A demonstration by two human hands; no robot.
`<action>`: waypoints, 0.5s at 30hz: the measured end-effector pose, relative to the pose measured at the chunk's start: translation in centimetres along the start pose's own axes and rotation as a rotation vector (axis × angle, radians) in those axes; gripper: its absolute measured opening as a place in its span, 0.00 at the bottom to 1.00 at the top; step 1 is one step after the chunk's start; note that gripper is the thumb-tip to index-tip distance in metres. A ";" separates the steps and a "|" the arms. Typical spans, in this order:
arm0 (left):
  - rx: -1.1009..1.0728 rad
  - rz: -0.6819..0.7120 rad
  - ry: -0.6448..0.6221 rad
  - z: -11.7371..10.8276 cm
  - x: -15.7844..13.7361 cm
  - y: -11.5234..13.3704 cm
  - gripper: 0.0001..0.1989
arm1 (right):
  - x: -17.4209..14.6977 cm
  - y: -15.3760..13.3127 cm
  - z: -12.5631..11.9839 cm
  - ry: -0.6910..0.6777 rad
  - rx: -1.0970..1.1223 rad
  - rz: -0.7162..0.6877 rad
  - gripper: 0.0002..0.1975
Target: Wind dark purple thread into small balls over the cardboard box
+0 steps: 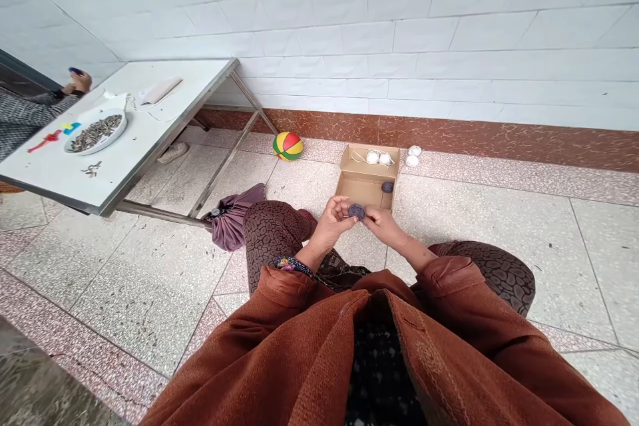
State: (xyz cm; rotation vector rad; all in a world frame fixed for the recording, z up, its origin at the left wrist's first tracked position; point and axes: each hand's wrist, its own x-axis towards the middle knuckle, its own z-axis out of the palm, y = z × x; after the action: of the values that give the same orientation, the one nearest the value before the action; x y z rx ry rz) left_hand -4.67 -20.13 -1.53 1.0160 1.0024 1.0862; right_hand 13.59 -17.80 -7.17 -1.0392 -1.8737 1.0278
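A small ball of dark grey-purple yarn (356,212) is held up in front of me, between my two hands. My left hand (330,223) grips it from the left with bent fingers and thumb. On the other side, the fingers of my right hand (387,226) are closed on its right edge. Just beyond is an open cardboard box (357,183) on the floor. A second dark yarn ball (387,187) lies in its right part, with a strand running from it. White yarn balls (372,157) rest against the raised lid.
More white yarn balls (412,160) sit right of the box by the wall. A colourful ball (288,146) and a purple cloth bag or umbrella (237,216) lie to the left. On a white table (164,121) stands a dish of seeds (121,128); another person's hand (80,82) is behind it.
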 end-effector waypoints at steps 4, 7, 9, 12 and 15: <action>0.067 0.031 0.137 -0.8 0.5 -0.3 0.30 | -0.4 -0.9 0.1 -0.141 -0.072 -0.108 0.13; 0.212 0.065 0.209 -1.5 0.8 -0.5 0.29 | -0.4 -2.0 -0.4 -0.189 0.002 -0.178 0.15; 0.334 0.067 0.210 -1.7 0.8 -0.7 0.29 | -0.3 -2.5 -0.9 -0.152 0.068 -0.180 0.16; 0.485 0.066 0.132 -1.4 0.6 -0.9 0.31 | 0.2 -2.7 -1.9 -0.029 0.108 -0.164 0.17; 0.507 0.084 -0.025 -0.6 0.2 -0.8 0.31 | 0.6 -2.2 -2.4 0.077 0.097 -0.132 0.14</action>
State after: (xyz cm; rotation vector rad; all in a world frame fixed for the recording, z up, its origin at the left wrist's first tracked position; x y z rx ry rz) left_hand -5.06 -20.00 -2.46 1.4855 1.2567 0.8993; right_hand 14.84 -17.38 -4.13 -0.8752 -1.7868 0.9775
